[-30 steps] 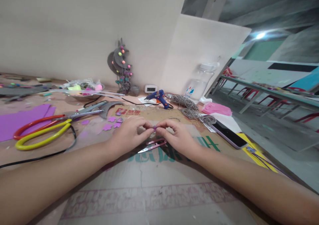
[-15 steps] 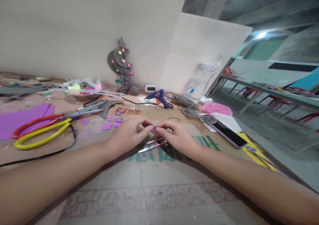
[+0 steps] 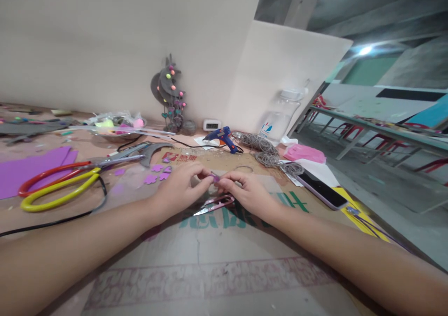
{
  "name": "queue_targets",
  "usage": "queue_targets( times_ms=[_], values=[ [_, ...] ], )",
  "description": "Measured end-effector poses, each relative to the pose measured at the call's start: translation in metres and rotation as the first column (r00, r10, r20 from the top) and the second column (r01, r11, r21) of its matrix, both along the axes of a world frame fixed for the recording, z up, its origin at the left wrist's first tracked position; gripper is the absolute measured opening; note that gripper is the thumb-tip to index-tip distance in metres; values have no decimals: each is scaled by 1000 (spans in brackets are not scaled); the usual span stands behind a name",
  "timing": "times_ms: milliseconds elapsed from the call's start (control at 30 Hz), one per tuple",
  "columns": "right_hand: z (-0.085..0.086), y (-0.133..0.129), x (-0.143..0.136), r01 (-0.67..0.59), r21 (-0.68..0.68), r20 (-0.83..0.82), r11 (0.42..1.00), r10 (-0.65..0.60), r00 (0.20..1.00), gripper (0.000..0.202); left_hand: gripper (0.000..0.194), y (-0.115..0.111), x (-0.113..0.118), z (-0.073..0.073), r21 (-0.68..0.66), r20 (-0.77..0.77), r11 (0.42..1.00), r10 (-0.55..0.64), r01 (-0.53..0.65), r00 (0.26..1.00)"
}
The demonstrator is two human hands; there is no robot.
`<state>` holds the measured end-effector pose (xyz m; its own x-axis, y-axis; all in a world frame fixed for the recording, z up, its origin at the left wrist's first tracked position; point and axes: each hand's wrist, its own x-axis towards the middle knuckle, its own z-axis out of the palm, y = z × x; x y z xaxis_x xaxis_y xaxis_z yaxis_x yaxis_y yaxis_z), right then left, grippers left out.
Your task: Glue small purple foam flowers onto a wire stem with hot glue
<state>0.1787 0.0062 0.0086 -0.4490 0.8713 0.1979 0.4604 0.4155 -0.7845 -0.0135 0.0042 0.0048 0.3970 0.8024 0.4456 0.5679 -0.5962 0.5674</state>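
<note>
Between the fingertips of both hands is a small purple piece (image 3: 216, 179), too small for its exact shape to show. My left hand (image 3: 185, 185) pinches it from the left, thumb against forefinger. From the other side, my right hand (image 3: 247, 190) is closed on it the same way. Just below the fingers lie thread snips (image 3: 213, 205) with pink handles, their blades pointing left on the cardboard (image 3: 210, 246). Several purple flower cutouts (image 3: 151, 179) rest to the left of my left hand.
Large scissors (image 3: 63, 185) with red and yellow handles lie left on purple sheets (image 3: 31, 169). Behind my hands are a blue glue gun (image 3: 224, 138), a timer (image 3: 212, 125) and grey cord (image 3: 259, 143). A phone (image 3: 322, 187) and a bottle (image 3: 280, 115) stand at the right.
The purple piece has turned slightly between the fingertips and shows a little more. Both hands stay in almost the same place.
</note>
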Motion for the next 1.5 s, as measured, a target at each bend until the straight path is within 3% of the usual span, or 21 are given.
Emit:
queue_targets(
  times_ms=[100, 200, 400, 667, 800, 933, 1100, 1167, 1400, 1500],
  values=[
    [-2, 3, 2, 12, 38, -42, 999, -11, 999, 30, 20, -1, 1, -1, -73, -6, 997, -15, 14, 1000],
    [-1, 3, 3, 31, -10, -123, 999, -32, 992, 26, 22, -1, 2, -4, -98, -48, 994, -52, 47, 997],
    [0, -4, 0, -110, -95, -167, 989, 93, 982, 32, 21, -3, 4, -3, -41, -72, 997, -65, 63, 995],
    [-4, 2, -3, -164, -269, -290, 949, 83, 953, 34, 21, -3, 3, -2, -92, 1, 995, -50, 50, 999],
    [-4, 4, -3, -143, -213, -219, 966, 96, 971, 37, 22, 4, 3, -6, -152, 67, 988, 1, 9, 998],
    [-3, 6, 1, -76, -106, -132, 991, 61, 989, 40, 21, 8, 3, -7, -235, 155, 971, -8, 45, 988],
    [-2, 8, 4, -118, 188, 33, 975, 114, 993, 41, 21, 6, 2, -5, -302, 187, 948, -46, 102, 981],
    [-2, 7, 4, -149, 240, 57, 959, 139, 989, 35, 19, 5, 2, -4, -295, 192, 949, -54, 110, 980],
    [-7, 11, 7, -8, 150, 75, 989, -3, 997, 31, 19, 5, 4, -2, -297, 154, 954, -5, 51, 988],
    [-8, 14, 7, -9, 106, 78, 994, 1, 997, 32, 19, 5, 5, -2, -298, 152, 954, 10, 36, 988]
  ],
)
